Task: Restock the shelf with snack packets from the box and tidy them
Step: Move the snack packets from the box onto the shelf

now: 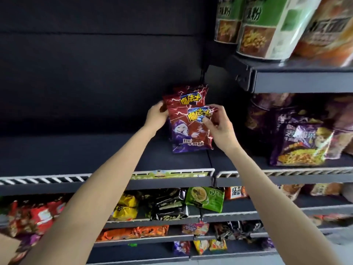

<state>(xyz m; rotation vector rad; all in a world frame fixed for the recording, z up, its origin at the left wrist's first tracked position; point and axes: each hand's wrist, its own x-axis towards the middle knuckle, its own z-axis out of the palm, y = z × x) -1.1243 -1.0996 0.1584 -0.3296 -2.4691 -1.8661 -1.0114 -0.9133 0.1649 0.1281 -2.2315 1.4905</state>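
front packet (191,131) upright — long axis vertical

My left hand (156,116) hides the red foil snack packets' (188,123) left edge; the green paper tubs (254,31) above are blurred and cut off

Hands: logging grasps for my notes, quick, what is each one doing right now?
Left hand: grips the left edge of the rear red-and-purple foil snack packet.
Right hand: pinches the front red-and-purple foil snack packet.
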